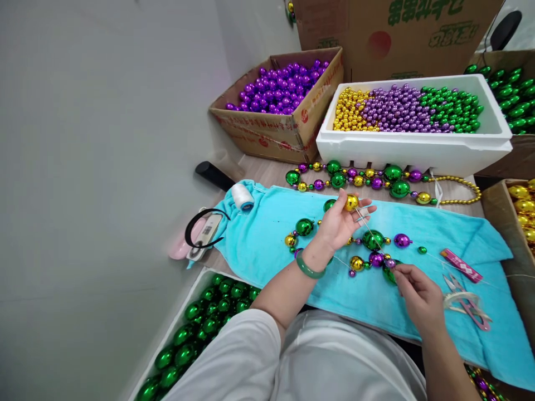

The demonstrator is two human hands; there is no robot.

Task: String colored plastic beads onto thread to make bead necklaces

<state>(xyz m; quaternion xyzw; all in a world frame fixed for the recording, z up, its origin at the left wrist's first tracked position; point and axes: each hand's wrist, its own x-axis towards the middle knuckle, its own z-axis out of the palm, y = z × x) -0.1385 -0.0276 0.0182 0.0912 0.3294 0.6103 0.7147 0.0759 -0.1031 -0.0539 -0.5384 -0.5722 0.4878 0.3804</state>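
Observation:
My left hand, palm up and wearing a green bangle, grips a shiny gold bead between thumb and fingers. From that bead a thin string runs down to my right hand, whose fingertips pinch a small purple bead. Below and around both hands, a partly strung bead necklace in green, gold and purple lies on a turquoise towel. A loose purple bead and a small green bead sit to its right. Part of a large green bead is hidden behind my right fingers.
Pink thread snips and a pink packet lie at right. A white thread spool and black headband are at left. Behind stand a white foam box of beads, a finished-looking necklace and a carton of purple beads.

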